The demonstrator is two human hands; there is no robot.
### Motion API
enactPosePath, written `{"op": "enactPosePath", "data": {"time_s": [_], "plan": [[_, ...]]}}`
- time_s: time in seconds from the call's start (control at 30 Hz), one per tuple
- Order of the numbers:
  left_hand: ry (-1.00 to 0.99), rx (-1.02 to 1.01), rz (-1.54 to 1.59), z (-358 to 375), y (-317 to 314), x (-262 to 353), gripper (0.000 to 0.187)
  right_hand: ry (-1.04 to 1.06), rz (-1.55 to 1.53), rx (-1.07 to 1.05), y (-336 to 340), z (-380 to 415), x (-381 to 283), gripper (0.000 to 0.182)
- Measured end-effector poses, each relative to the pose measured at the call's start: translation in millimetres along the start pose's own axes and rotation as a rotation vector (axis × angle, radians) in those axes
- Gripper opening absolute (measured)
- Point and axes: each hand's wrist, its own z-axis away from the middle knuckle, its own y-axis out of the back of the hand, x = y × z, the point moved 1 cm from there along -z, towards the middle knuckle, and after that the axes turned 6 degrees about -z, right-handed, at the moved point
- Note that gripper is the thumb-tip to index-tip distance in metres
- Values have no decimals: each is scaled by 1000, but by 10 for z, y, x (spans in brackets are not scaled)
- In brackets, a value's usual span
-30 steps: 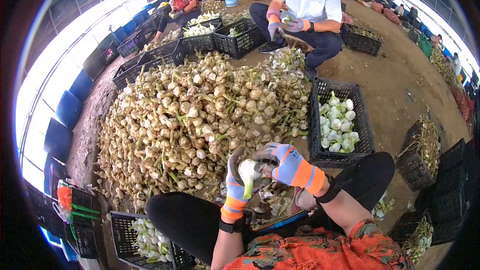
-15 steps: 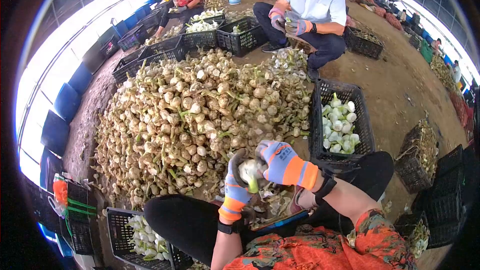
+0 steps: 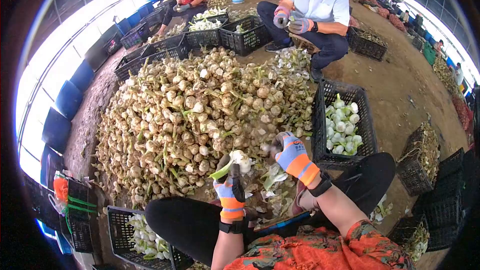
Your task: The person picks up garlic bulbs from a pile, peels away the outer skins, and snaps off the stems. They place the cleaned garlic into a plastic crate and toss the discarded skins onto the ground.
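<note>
In my gloved left hand [image 3: 231,190] is a garlic bulb [image 3: 242,161], its white head up to the right and its green stem pointing left. Thumb and fingers close around it. My right hand [image 3: 294,156], in a matching grey and orange glove, is apart from the bulb on its right. Its fingers are bent and blurred, so whether anything is in them cannot be made out. Loose garlic skins [image 3: 272,177] are below and between the hands. Just beyond lies a large heap of unpeeled garlic [image 3: 185,115].
A black crate [image 3: 369,120] with peeled white bulbs stands right of the heap; another crate [image 3: 117,237] with bulbs is by my left knee. Across the heap a person in a light shirt [image 3: 320,5] squats, gloved hands together. More crates [image 3: 245,37] line the far side.
My hands have drawn apart: the right moved right and away from the bulb. The left still holds the bulb, now turned with its stem to the left and its white head exposed.
</note>
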Motion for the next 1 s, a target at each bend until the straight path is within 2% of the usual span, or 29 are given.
{"op": "enactPosePath", "data": {"time_s": [0.07,0.1,0.17,0.2,0.23,0.3,0.37,0.43,0.47,0.53,0.57,0.63,0.67,0.73,0.77,0.83,0.9,0.93,0.97,1.0], "plan": [[10,45,-65,-4,-15,-41,41,-79,-129,-242,150,42,-218,36],[-47,51,-112,2,-19,-66,39,108,-376,-225,72,69,-232,37],[-165,55,-210,0,-22,-106,34,169,-245,-286,21,182,-418,32],[-153,92,-192,0,-15,-145,32,160,-104,-306,56,224,-521,34],[-153,90,-194,-3,-2,-179,32,159,-106,-304,59,214,-584,34],[-248,90,-300,-7,43,-245,30,125,84,-411,30,197,-664,42],[-186,110,-245,-27,111,-312,29,152,107,-393,-3,192,-684,39],[-324,15,-427,-34,123,-328,28,160,99,-436,-36,165,-677,37],[-323,16,-426,-37,133,-318,28,159,100,-437,-27,157,-691,37],[-539,-39,-761,-17,101,-227,29,141,124,-478,8,130,-720,36],[-539,-41,-761,5,59,-171,29,139,124,-477,12,113,-706,36],[-104,31,-292,33,8,-94,29,156,97,-465,6,76,-652,37],[-138,49,-229,9,22,-96,30,159,94,-466,1,50,-615,37],[-20,28,-82,7,52,-60,33,73,-9,-361,-17,7,-477,41],[2,15,-66,-4,63,-54,36,117,89,-272,-63,3,-410,42],[42,-19,45,13,36,-3,41,-98,87,-361,-75,-61,-283,45],[84,-54,156,-8,59,-33,45,-107,87,-295,-115,-38,-113,45],[155,-89,391,-57,71,-53,48,-113,87,-230,-114,-41,-48,46],[226,-121,625,-79,85,-69,51,-112,85,-232,-108,-35,24,46],[235,-157,650,-64,105,-82,50,-166,115,-449,-123,-17,103,45]]}}
